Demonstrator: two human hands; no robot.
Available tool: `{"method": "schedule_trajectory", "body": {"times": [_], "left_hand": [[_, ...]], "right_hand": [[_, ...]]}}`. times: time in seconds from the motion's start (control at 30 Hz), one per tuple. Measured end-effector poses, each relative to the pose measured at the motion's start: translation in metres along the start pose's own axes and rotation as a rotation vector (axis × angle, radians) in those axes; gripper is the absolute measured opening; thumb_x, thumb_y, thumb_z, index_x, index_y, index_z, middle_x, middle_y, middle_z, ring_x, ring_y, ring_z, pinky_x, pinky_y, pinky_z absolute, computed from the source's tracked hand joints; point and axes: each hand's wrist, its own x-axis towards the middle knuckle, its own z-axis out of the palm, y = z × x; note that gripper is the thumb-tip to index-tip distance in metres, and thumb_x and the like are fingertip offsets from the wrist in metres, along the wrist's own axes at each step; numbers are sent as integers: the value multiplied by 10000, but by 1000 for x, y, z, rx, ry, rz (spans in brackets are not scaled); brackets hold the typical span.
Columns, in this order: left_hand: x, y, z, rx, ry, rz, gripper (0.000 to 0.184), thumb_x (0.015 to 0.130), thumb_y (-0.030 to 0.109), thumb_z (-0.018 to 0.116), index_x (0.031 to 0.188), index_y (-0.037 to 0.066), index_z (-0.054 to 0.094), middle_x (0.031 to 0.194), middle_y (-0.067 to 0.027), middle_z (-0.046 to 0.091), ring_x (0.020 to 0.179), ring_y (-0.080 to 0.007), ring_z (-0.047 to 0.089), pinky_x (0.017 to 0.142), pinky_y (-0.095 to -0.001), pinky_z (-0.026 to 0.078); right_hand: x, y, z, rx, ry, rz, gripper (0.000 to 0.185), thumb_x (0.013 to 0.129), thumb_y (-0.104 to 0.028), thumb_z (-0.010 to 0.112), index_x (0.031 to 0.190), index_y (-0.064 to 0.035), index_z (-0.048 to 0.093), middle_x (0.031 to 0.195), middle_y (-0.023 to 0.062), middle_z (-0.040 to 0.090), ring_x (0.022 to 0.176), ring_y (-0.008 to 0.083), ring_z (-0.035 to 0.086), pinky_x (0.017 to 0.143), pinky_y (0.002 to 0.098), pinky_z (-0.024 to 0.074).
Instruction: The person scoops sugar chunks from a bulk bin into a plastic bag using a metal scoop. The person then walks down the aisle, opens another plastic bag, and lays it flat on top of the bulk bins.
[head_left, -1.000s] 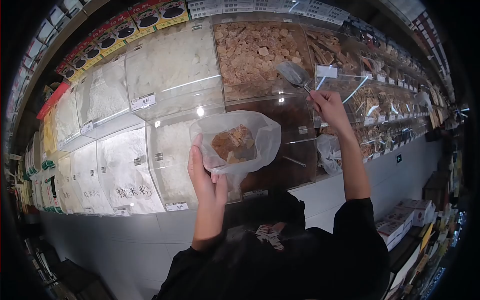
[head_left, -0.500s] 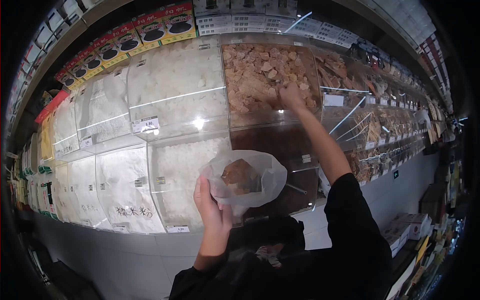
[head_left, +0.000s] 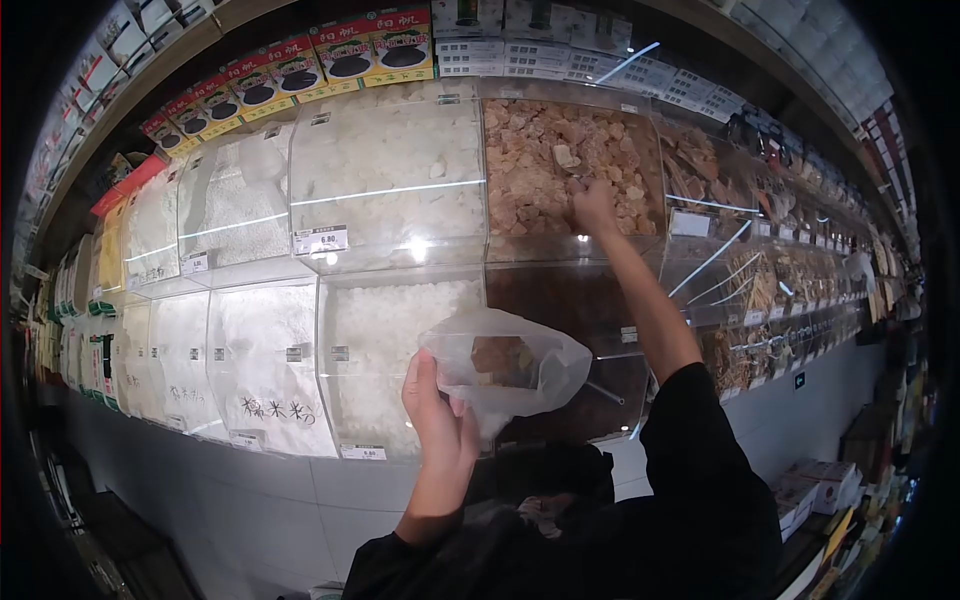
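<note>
My left hand [head_left: 440,405] grips the rim of a translucent plastic bag [head_left: 555,385], whose mouth gapes upward. Through it, brown lumps show in the bag's lower part. My right hand [head_left: 597,207] reaches into the upper bin of amber rock sugar [head_left: 535,190], its fingers closed round the handle of a small metal scoop [head_left: 577,172]. A pale lump seems to lie on the scoop's bowl, just above the brown pieces. Beneath the bag is a lower bin of dark brown contents [head_left: 520,285], partly covered by it.
White rock sugar [head_left: 390,150] fills the bin to the left, with a price tag [head_left: 320,240] on its front. Bins of white powder [head_left: 265,360] stand further left. Red and yellow boxes [head_left: 345,50] line the shelf behind. Dried goods [head_left: 760,260] sit in bins at right.
The view has shifted, so the bins appear further right. The scoop's bowl with a pale lump now shows more plainly above my right hand. My left hand still holds the bag.
</note>
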Motion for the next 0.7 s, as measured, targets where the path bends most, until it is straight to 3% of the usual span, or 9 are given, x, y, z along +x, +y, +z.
{"method": "schedule_trajectory", "body": {"times": [0.07, 0.17, 0.27, 0.37, 0.43, 0.5, 0.7], "left_hand": [[-1, -1, 4, -18, -4, 17, 204, 1024, 229, 464, 981, 57, 565, 639, 38, 481, 444, -42, 332, 421, -220, 250], [-7, -1, 7, -36, -13, 28, 200, 1025, 217, 456, 940, 63, 550, 630, 34, 470, 437, -45, 315, 420, -230, 235], [-11, 0, 9, -56, -16, 11, 203, 1024, 214, 455, 915, 67, 540, 624, 35, 467, 432, -47, 303, 419, -231, 230], [-17, 4, 8, -63, -5, -12, 204, 1023, 214, 458, 911, 66, 543, 614, 36, 463, 429, -47, 298, 419, -233, 229], [-19, 3, 6, -93, -1, -27, 207, 1022, 217, 463, 908, 66, 545, 608, 34, 460, 428, -47, 297, 420, -232, 229], [-17, 1, 5, -111, -48, -21, 211, 1022, 224, 468, 906, 67, 548, 602, 35, 457, 427, -47, 298, 421, -229, 230], [-22, -6, -2, -104, -126, -82, 225, 1020, 240, 482, 910, 60, 560, 607, 31, 465, 420, -43, 313, 416, -213, 236]], "right_hand": [[-10, 2, -5, 21, 53, -125, 340, 915, -258, 589, 784, 49, 652, 599, 154, 592, 564, 260, 555, 592, 395, 427], [-35, -21, -37, 57, -173, 13, 374, 943, -273, 567, 737, 35, 619, 551, 85, 526, 526, 183, 474, 545, 373, 391], [-53, -20, -56, -60, -188, -3, 380, 923, -299, 583, 795, 55, 638, 618, 179, 583, 618, 288, 597, 630, 412, 452], [-95, -54, -98, 112, -295, 7, 363, 956, -286, 568, 820, 41, 649, 555, 73, 528, 502, 145, 508, 500, 336, 402], [-130, -94, -141, 340, -478, 221, 335, 982, -271, 552, 871, 28, 656, 534, -12, 486, 400, 60, 408, 394, 253, 286], [-160, -123, -177, 432, -584, 293, 313, 990, -249, 539, 907, 36, 638, 488, -27, 446, 329, 30, 330, 329, 217, 211], [-207, -133, -218, 432, -1093, 299, 239, 988, -175, 529, 949, 32, 642, 540, -44, 464, 377, 6, 323, 355, 199, 221]]}}
